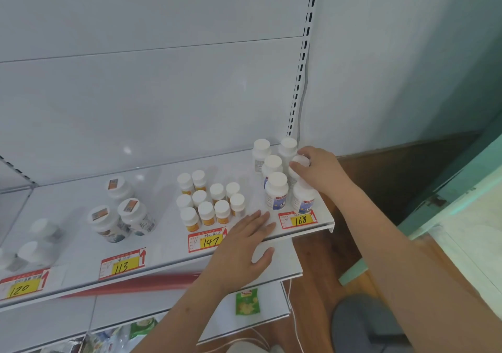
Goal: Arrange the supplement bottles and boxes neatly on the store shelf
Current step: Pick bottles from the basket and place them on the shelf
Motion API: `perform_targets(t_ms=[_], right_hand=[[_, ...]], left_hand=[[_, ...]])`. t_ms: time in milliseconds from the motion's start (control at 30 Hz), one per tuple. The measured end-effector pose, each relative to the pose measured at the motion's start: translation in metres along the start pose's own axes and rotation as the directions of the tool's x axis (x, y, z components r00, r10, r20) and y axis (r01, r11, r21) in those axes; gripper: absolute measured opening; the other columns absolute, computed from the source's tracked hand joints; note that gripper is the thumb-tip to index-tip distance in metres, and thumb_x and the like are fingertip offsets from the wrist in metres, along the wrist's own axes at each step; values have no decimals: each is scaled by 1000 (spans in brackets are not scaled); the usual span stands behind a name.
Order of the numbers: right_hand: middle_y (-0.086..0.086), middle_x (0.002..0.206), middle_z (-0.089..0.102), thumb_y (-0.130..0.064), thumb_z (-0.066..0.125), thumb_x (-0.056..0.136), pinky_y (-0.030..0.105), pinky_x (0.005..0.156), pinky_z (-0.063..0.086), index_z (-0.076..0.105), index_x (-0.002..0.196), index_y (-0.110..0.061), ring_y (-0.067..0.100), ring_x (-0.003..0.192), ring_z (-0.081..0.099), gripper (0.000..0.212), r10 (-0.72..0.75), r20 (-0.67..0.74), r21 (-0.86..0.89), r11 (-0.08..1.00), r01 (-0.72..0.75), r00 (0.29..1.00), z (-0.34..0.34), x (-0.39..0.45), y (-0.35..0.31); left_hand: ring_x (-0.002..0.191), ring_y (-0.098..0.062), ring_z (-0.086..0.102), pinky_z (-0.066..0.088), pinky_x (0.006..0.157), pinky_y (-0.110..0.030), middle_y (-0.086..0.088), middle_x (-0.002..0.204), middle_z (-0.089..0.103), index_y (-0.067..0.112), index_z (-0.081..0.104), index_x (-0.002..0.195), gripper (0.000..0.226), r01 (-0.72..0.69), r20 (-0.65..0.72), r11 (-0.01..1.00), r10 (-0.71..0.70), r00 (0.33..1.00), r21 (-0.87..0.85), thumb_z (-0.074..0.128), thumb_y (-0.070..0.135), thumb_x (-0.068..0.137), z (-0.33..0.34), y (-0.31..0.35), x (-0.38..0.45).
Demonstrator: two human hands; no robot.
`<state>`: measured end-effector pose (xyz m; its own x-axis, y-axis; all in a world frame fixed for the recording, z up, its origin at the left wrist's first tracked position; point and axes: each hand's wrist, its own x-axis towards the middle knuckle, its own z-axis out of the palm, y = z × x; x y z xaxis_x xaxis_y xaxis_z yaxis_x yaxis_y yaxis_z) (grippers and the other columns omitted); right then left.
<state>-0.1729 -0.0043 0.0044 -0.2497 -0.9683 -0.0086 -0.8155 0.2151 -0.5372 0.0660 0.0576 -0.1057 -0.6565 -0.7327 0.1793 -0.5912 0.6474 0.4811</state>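
At the shelf's (320,223) right end, the right hand (322,169) curls over the cap of a white bottle (300,162) in the middle of the right column, fingers wrapped round its top. The left hand (244,240) lies flat with fingers straight on the shelf's front edge, between the price tags 147 (207,240) and 168 (297,220), holding nothing. To do this step well, I would judge it best to set the gripped bottle down straight, in line with its neighbours (275,189) and label forward, without knocking the tightly packed ones beside it. These bottles are smooth white plastic cylinders with flat round caps and printed labels. Left of them stands a cluster of smaller bottles (207,211) with orange labels, then squatter jars (122,214) with stickers on their lids. No boxes show. The shelf looks like glossy white metal.
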Motion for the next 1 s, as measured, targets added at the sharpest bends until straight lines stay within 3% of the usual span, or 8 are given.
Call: perform_targets(t_ms=[167, 400, 567, 733, 800, 867, 933, 1000], right_hand=[[7, 124, 61, -36, 61, 93, 35, 95, 46, 55, 131, -14, 24, 113, 58, 44, -147, -132, -25, 989, 145, 980, -1, 0, -20], [6, 118, 63, -35, 64, 92, 34, 85, 49, 60, 124, -13, 24, 109, 58, 39, -202, 76, -215, 953, 214, 976, 7, 10, -60], [9, 122, 64, -29, 70, 88, 33, 93, 49, 67, 119, -7, 26, 114, 58, 38, -161, 248, -340, 909, 241, 955, 2, 27, -75], [12, 103, 72, -20, 66, 86, 35, 83, 51, 72, 102, -1, 27, 98, 64, 26, -186, 35, -129, 973, 189, 982, -25, 19, -73], [2, 96, 73, -22, 67, 89, 23, 74, 50, 74, 103, -9, 16, 91, 67, 21, -168, -63, 141, 974, 175, 984, -42, 1, -69], [-2, 94, 76, -21, 69, 91, 15, 69, 53, 75, 104, -12, 11, 86, 71, 17, -119, -18, 538, 836, 110, 993, -56, -24, -66], [-1, 97, 77, -19, 67, 93, 19, 76, 58, 74, 107, -13, 13, 91, 73, 16, -148, 70, 717, 695, 53, 986, -63, -44, -64], [-1, 101, 77, -16, 65, 94, 26, 83, 59, 74, 109, -15, 14, 97, 73, 17, -215, 113, 729, 681, 66, 970, -64, -58, -63]], left_hand=[[151, 0, 13, 20, 124, -35, 15, 160, 30, 31, 46, 147, 56, 16, 2, 999, -16, 1000, -28, 39, 53, 97, -1, 0, 0], [150, 4, 11, 18, 124, -32, 17, 159, 30, 32, 48, 146, 57, 54, 25, 996, -53, 998, -68, 38, 57, 96, -7, 3, 0], [148, 6, 15, 16, 124, -28, 19, 157, 33, 34, 49, 145, 55, 93, 47, 985, -87, 995, -147, 41, 55, 95, -13, 7, 1], [139, 8, 35, 28, 118, -22, 21, 147, 49, 41, 57, 135, 39, 179, 47, 886, -176, 983, -427, 58, 32, 97, -30, 12, -4], [127, -4, 55, 45, 106, -25, 11, 133, 65, 29, 66, 126, 31, 204, -5, 710, -281, 960, -673, 57, 19, 98, -43, 24, -4], [99, -20, 72, 58, 74, -25, -6, 107, 76, 10, 69, 118, 26, 243, 76, 298, -477, 875, -923, 49, 16, 102, -68, 41, 5], [71, -21, 74, 53, 49, -21, -15, 91, 76, 2, 67, 112, 42, 283, 257, -36, -537, 804, -959, 39, 32, 104, -99, 54, 18], [60, -20, 71, 51, 42, -20, -19, 89, 75, 1, 70, 105, 60, 345, 370, -145, -482, 794, -928, 36, 51, 101, -128, 62, 27]])
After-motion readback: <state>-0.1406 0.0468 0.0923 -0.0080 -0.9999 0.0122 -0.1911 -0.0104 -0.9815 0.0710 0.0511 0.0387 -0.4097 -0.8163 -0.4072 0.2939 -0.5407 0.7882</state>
